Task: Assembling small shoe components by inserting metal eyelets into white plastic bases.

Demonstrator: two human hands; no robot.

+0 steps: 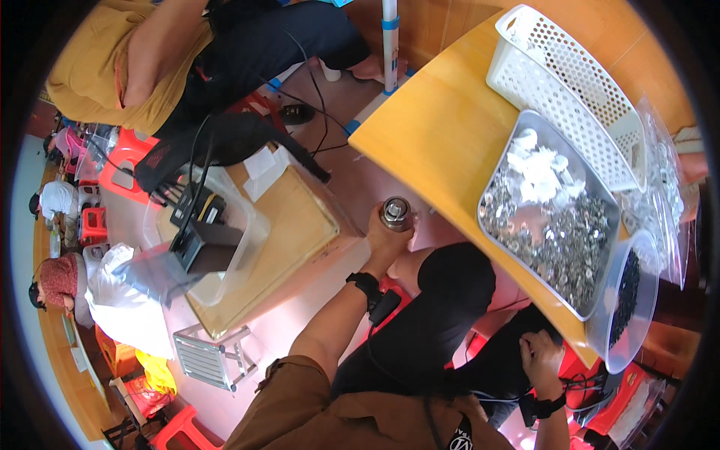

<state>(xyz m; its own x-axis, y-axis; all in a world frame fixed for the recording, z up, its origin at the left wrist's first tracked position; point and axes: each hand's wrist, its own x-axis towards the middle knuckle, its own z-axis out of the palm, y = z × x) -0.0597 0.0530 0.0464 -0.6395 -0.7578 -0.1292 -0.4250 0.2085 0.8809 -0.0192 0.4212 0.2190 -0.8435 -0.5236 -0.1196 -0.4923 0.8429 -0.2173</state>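
Note:
My left hand [386, 244] is wrapped round a shiny metal thermos bottle [396, 213], seen mostly from its top, between the cardboard box and the yellow table. The bottle's lower part is hidden by the hand. On my thigh, below the table's near corner, my right hand [541, 358] rests with its fingers curled in and nothing visible in them. Nearest to it stands a clear round tub [607, 349] holding small black pieces. Beside that, a grey tray [541, 279] holds many small shiny metal parts and a heap of white pieces.
A white perforated basket [566, 94] stands behind the tray on the yellow table [435, 124]. Left is a cardboard box [281, 259] with a clear bin [259, 232] of black devices. A folding stool [214, 360] and a seated person [135, 67] are nearby. Cables hang around.

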